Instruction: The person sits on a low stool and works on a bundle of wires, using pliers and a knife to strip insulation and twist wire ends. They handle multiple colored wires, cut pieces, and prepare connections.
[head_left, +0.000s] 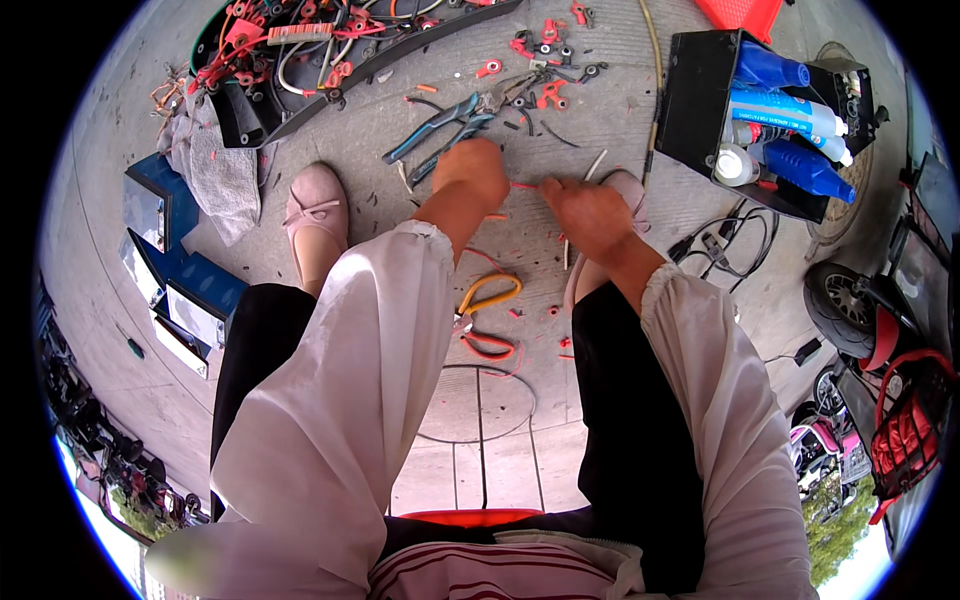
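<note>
My right hand is closed in a pinch on a thin red wire, which spans the small gap toward my left hand. Curled into a fist, my left hand hides whatever is inside its fingers. Just beyond it, blue-and-black handled cutters lie on the ground. A pale thin cable shows beyond my right hand and partly disappears behind it. Below and between the hands rests a cutting tool with yellow and orange handles.
A black tray of red terminals and wires stands far left, beside a grey cloth and blue boxes. Loose terminals lie ahead. At right are a black bin of bottles, a coiled black cable and a wheel.
</note>
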